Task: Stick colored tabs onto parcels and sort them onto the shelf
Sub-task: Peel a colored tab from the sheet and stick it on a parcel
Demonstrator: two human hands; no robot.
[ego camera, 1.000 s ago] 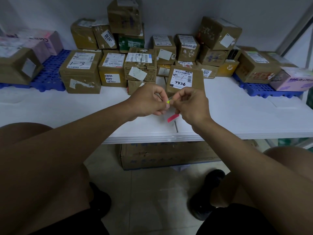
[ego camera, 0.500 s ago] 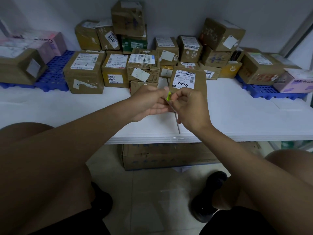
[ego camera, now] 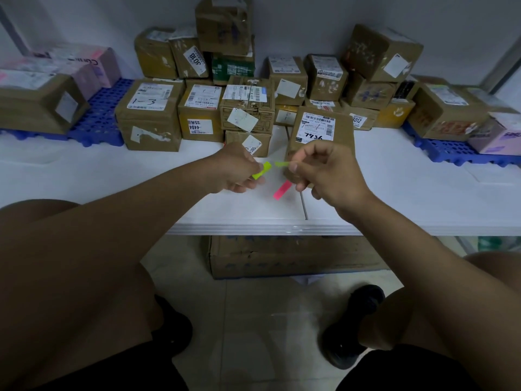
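A: What do your hands hold at this moment?

B: Your left hand [ego camera: 235, 172] curls its fingers round a small stack of yellow-green tabs [ego camera: 261, 170], whose end sticks out toward the right. Your right hand [ego camera: 328, 172] pinches a single yellow-green tab [ego camera: 282, 164] between thumb and forefinger, just beside the stack but apart from it. A pink tab [ego camera: 282, 189] hangs below your right hand's lower fingers; how it is held you cannot tell.

A: And the parcel?

B: The parcel marked 7936 [ego camera: 321, 134] stands tilted on the white shelf [ego camera: 408, 193], directly behind your right hand, its label facing you.

A: Describe the surface.

B: The shelf is a white board with a seam running front to back near its middle. Brown cardboard parcels crowd its back half against a pale grey wall [ego camera: 310, 21], some stacked two or three high; one label reads 1-3 [ego camera: 149, 95]. Blue perforated pallets [ego camera: 98, 119] lie at both ends, bearing more boxes, among them pink boxes [ego camera: 84, 63] on the left.

A: Below it?

B: A long flat carton [ego camera: 282, 256] lies under the shelf on a pale tiled floor [ego camera: 253, 320]. Your black shoes [ego camera: 352, 325] rest on the tiles, your knees at either side.
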